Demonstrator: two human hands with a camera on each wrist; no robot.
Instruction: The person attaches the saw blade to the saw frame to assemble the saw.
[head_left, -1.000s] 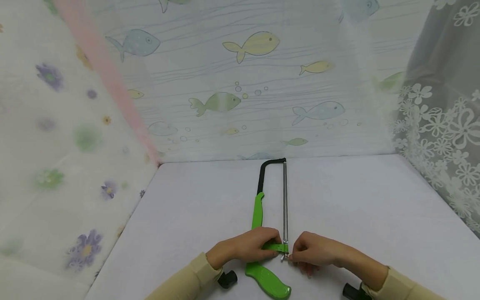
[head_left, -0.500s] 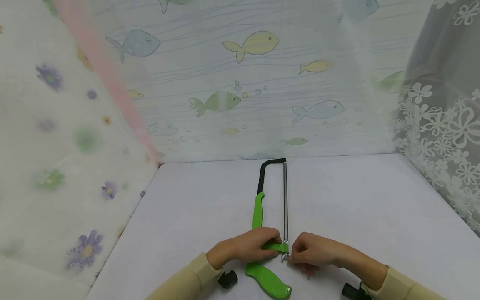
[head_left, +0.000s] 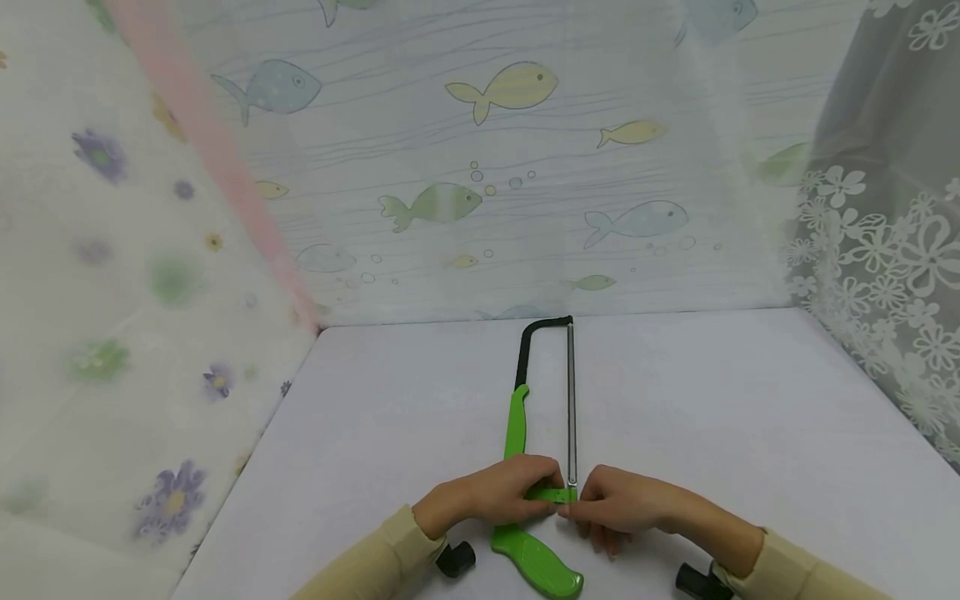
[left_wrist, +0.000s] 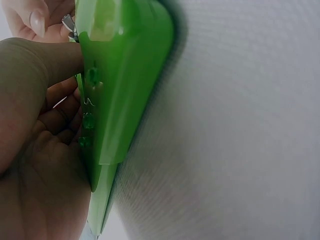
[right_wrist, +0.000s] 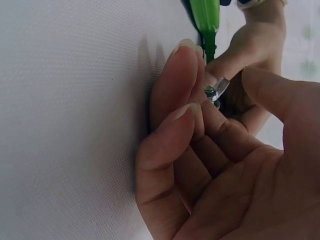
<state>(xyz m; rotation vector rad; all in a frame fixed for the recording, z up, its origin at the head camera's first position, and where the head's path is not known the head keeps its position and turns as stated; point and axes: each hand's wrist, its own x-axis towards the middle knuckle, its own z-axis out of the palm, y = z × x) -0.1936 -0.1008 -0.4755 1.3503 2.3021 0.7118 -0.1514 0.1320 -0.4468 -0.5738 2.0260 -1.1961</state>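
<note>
The left hand grips a hacksaw firmly by its green crosspiece, thumb laid across it and fingers curled round the other side, while the right hand has its fingers curled at a small wing nut on the near end; the right wrist view shows the thumb just beside one wing, and whether the nut is pinched I cannot tell. The hacksaw lies lengthwise on the table, its grip end towards the person, and the right fingers hide the nut from the head view. Black cylindrical pieces sit at both wrists, the left one near the saw's lower grip, the right one well apart from it. The green parts are smooth and glossy, the frame's far arm is black and bends squarely over, and the slim metal blade runs straight; the tabletop wears a fine white weave. Fish-printed cloth hangs behind, flowered cloth to the left, sheer lace to the right. The saw's far tip comes close to the table's back edge, whereas white surface stretches broadly to either side, and the two hands are close together around the crosspiece.
</note>
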